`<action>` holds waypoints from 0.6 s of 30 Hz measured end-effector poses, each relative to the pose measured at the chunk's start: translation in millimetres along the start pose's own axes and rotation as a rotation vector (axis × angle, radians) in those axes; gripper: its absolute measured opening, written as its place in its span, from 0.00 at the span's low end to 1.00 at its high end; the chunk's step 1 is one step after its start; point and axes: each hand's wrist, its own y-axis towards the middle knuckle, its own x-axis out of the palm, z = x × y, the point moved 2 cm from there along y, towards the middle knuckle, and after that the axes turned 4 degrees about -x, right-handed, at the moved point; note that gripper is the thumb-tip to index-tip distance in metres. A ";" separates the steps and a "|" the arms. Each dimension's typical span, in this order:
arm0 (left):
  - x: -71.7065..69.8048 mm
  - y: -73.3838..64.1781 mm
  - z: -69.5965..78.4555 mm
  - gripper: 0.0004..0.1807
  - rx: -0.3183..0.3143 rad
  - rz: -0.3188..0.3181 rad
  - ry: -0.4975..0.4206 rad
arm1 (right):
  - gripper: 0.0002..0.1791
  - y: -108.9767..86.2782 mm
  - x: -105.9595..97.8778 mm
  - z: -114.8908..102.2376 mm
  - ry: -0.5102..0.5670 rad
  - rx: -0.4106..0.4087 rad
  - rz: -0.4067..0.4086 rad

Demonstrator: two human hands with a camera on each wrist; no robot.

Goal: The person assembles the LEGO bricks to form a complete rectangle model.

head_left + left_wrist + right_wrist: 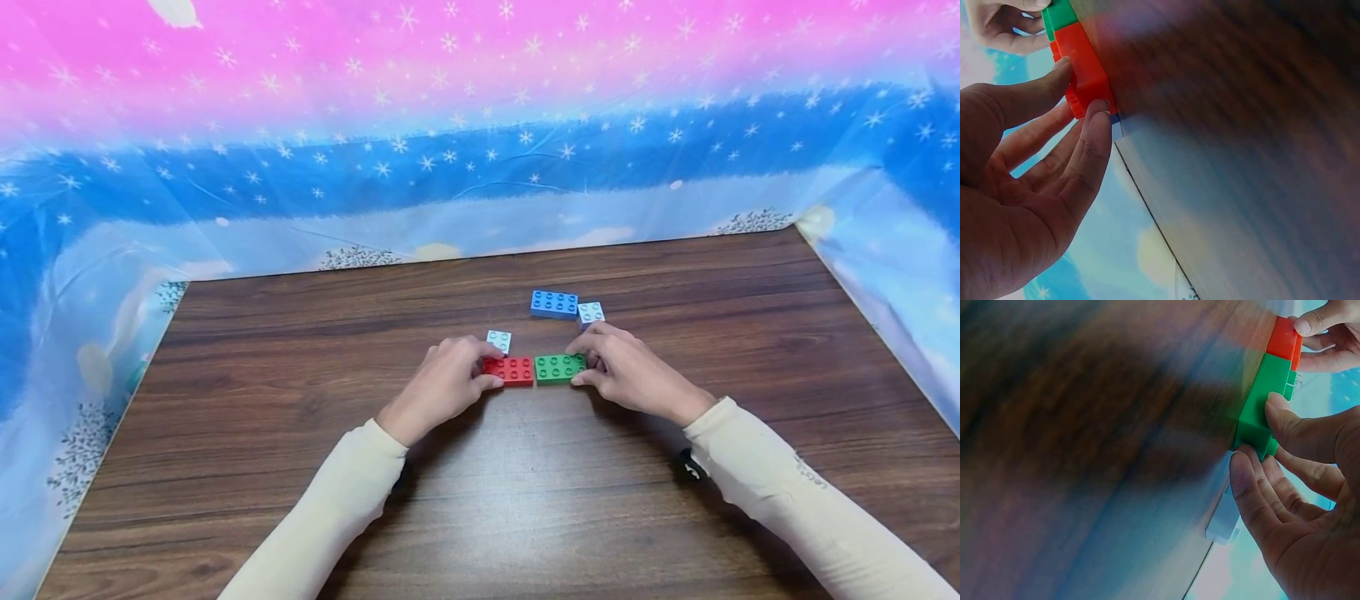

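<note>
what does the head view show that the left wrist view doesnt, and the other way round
Only in the head view: both cream fabric sleeves and the whole blue rectangular studded brick.
Only in the left wrist view: the palm of the left hand.
Both share: that hand gripping a red rectangular plastic brick, the right hand on a green rectangular plastic brick lined up end to end with it, the brown wood-grain tabletop and the blue-and-pink cloth backdrop.
</note>
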 end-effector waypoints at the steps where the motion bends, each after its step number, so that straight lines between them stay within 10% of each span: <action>1: 0.0 0.1 0.4 0.17 -0.002 -0.002 -0.002 | 0.16 0.2 0.2 0.1 0.002 -0.002 0.001; 18: 1.8 2.0 1.5 0.16 -0.015 -0.006 -0.015 | 0.16 0.2 0.9 -0.2 -0.003 0.009 -0.003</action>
